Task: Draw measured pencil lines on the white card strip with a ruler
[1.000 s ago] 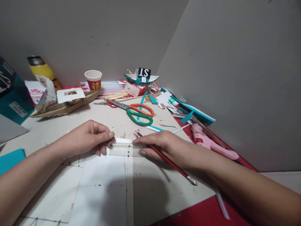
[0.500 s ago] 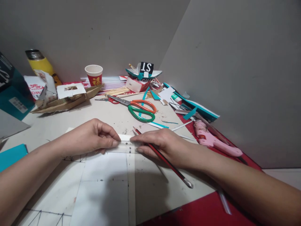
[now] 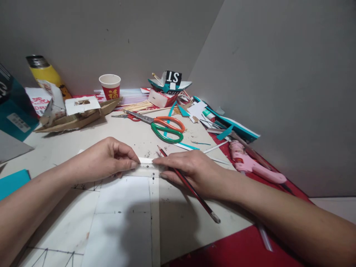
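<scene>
My left hand [image 3: 111, 159] is closed, thumb and fingers pinching a narrow white paper strip [image 3: 145, 160]. At the strip's right end, my right hand [image 3: 191, 172] pinches it too, and a red and black pencil [image 3: 191, 189] rests among its fingers, tip pointing away from me. Just below the strip runs a pale band with dark dots, which could be part of the same folded piece. A white sheet [image 3: 122, 230] with ruled lines lies beneath, nearer to me. My left fingertips are partly hidden behind the hand.
Scissors [image 3: 167, 129] with orange and green handles lie beyond my hands. A pink glue gun [image 3: 256, 167] is at right. Farther back stand a paper cup [image 3: 110, 89], a yellow bottle [image 3: 50, 76], a cardboard boat [image 3: 78, 120], a teal paper boat [image 3: 170, 85] and scattered scraps.
Both hands keep pinching the paper strip with only a slight shift. The pencil's blunt end has swung a little to the left. The whole view has moved slightly.
</scene>
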Action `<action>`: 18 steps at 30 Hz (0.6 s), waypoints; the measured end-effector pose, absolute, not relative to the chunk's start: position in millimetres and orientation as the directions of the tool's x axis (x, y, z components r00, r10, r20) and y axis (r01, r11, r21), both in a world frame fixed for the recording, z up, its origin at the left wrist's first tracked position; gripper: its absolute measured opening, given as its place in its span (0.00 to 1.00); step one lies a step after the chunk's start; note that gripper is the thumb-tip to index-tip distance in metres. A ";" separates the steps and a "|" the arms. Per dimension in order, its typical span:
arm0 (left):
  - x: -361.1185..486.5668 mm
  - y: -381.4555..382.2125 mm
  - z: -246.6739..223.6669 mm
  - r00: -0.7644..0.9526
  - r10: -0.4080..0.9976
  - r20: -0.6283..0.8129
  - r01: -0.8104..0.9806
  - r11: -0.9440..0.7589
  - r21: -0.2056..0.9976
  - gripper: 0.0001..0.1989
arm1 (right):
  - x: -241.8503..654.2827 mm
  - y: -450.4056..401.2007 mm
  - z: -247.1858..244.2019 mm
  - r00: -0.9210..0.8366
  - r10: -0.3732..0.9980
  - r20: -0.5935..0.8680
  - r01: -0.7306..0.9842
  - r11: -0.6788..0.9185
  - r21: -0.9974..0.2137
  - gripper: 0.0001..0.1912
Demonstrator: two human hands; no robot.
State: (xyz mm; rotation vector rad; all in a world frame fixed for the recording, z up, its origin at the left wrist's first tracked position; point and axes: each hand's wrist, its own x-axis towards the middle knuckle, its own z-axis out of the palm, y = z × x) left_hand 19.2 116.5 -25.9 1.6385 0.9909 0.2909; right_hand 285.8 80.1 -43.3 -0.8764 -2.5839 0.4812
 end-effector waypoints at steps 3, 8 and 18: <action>18.3 116.4 -26.2 0.631 0.715 -0.300 0.441 -0.012 0.897 0.11 | 285.5 80.3 -44.3 -0.737 0.623 0.261 0.500 0.763 -0.410 0.14; 17.2 117.1 -25.4 0.633 0.707 -0.316 0.459 -0.013 0.889 0.12 | 284.6 80.4 -44.1 -0.745 0.615 0.258 0.495 0.769 -0.403 0.13; 14.3 117.8 -21.9 0.625 0.676 -0.391 0.488 0.053 0.871 0.11 | 284.0 79.2 -43.3 -0.748 0.614 0.250 0.485 0.764 -0.426 0.13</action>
